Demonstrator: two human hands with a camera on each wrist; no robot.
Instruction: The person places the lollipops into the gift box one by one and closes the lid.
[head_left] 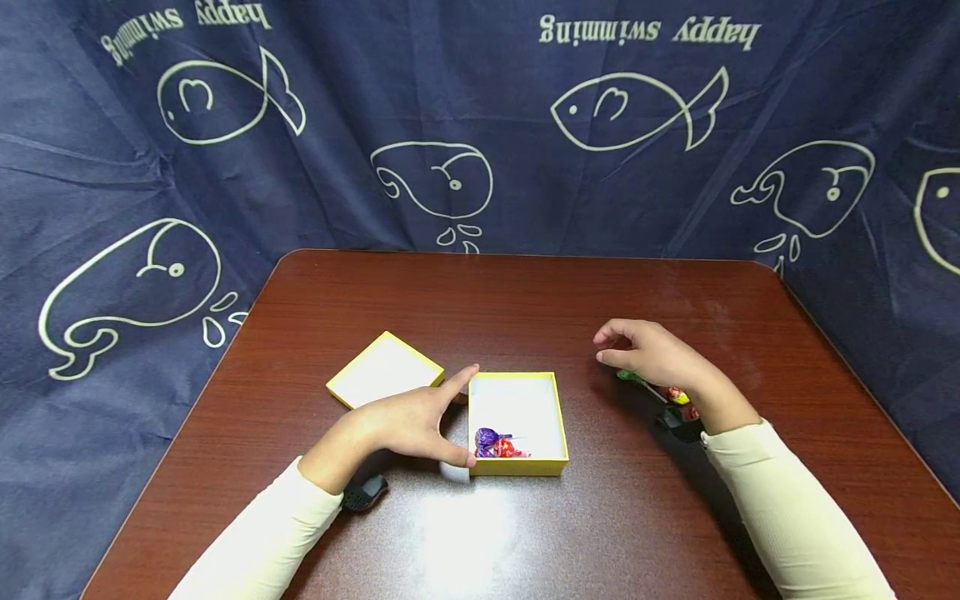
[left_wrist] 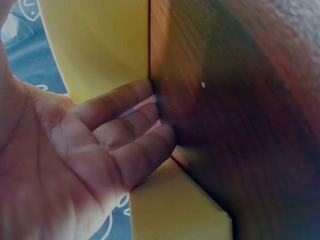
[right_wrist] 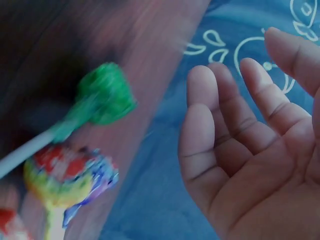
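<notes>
My left hand [head_left: 412, 421] spreads its thumb and index finger along the left side of an open yellow box [head_left: 555, 468], touching it near its two left corners. In the left wrist view, the other fingers [left_wrist: 142, 155] bend loosely beside the yellow wall. Inside the box, a purple-wrapped lollipop [head_left: 486, 437] and a red-wrapped lollipop [head_left: 506, 448] lie near the front left corner. My right hand [head_left: 663, 358] hovers with loosely bent fingers and holds nothing. Beside it lie a green lollipop [right_wrist: 106, 95] and a red-yellow lollipop [right_wrist: 62, 175]; another red wrapper [right_wrist: 11, 227] is partly cut off.
The box's lid [head_left: 386, 371], white inside with yellow edges, lies behind my left hand, left of the box. All stand on a brown wooden table [head_left: 480, 308]. A dark blue cloth [head_left: 330, 183] with fish and whale drawings hangs behind the table and at its sides.
</notes>
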